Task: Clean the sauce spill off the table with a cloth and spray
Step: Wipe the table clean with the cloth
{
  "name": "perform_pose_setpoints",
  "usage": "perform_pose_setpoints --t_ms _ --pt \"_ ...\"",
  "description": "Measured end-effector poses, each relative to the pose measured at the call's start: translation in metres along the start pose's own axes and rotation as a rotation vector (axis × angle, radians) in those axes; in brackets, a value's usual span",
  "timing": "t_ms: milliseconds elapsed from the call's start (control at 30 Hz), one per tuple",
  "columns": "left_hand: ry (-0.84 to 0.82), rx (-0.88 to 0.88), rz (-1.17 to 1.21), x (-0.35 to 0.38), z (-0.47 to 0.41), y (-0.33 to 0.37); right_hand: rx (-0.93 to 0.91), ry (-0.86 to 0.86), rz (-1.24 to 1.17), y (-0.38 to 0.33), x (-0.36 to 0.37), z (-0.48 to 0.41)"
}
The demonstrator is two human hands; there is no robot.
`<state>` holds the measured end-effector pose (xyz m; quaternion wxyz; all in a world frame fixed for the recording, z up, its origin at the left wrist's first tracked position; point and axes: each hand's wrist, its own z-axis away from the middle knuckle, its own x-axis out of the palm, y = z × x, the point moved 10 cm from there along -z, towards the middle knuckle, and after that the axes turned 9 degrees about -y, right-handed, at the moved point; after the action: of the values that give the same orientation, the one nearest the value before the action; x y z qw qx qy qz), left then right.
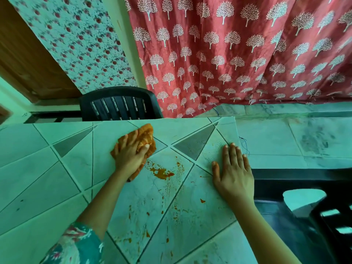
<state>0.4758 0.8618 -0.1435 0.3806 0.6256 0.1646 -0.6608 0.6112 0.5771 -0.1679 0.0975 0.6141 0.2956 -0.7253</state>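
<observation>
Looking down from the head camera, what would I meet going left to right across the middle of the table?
The left hand gripping the orange cloth → sauce spill → right hand flat on the tiled table → black chair past the table's right edge.

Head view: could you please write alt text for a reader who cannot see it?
A person's left hand holds a bunched orange cloth on a tiled table, just beyond a sauce spill with splatters trailing toward the person. The right hand lies flat on the table near its right edge; a black chair and red curtain stand behind.
</observation>
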Motion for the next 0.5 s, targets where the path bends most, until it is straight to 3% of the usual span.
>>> perform_pose_setpoints --t_ms 233,400,500 --pt "-0.091 0.149 -0.036 0.040 0.007 0.105 0.004 -0.013 0.026 -0.001 -0.002 0.001" --pt "-0.068 -0.012 0.068 0.003 -0.051 0.035 0.001 -0.025 0.010 -0.001 -0.002 0.002" --pt "-0.052 -0.053 0.004 -0.003 -0.029 -0.004 0.009 -0.025 0.008 0.000 -0.001 0.001"
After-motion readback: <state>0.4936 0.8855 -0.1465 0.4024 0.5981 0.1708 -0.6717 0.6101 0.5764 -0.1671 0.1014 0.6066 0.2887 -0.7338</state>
